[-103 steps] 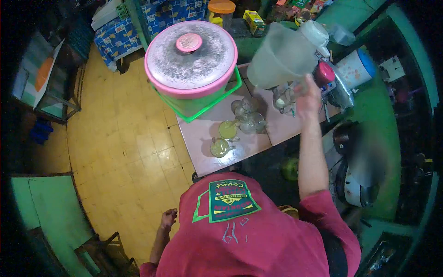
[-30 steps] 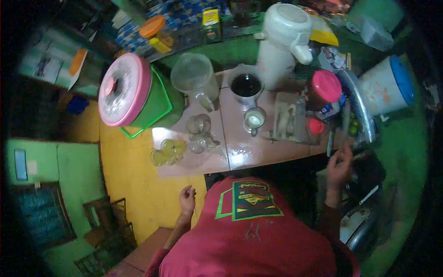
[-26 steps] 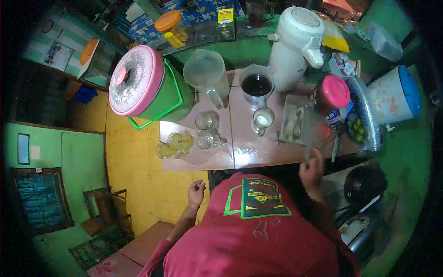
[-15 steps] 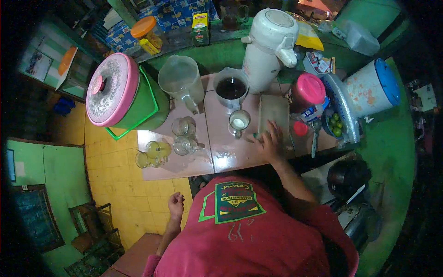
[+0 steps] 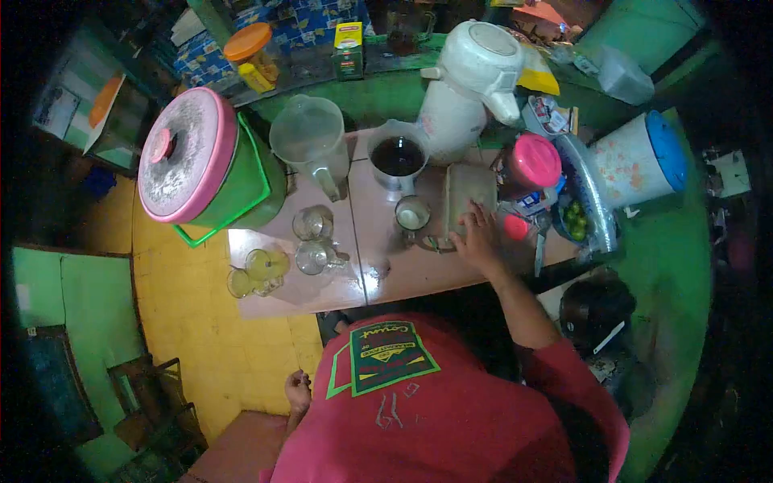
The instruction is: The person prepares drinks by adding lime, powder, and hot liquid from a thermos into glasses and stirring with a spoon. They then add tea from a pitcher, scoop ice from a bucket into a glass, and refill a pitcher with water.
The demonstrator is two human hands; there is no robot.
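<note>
Swung in toward the dark-filled jug (image 5: 401, 182), the right hand (image 5: 481, 241) has landed on the lidded box (image 5: 471, 181)! Its fingers lie spread across the near end, gripping nothing I can see; the left hand (image 5: 299, 392) hangs half-curled, hold unclear. Box sits just right of the jug, long axis running away from the person. I'd press evenly, all 4 corners.
</note>
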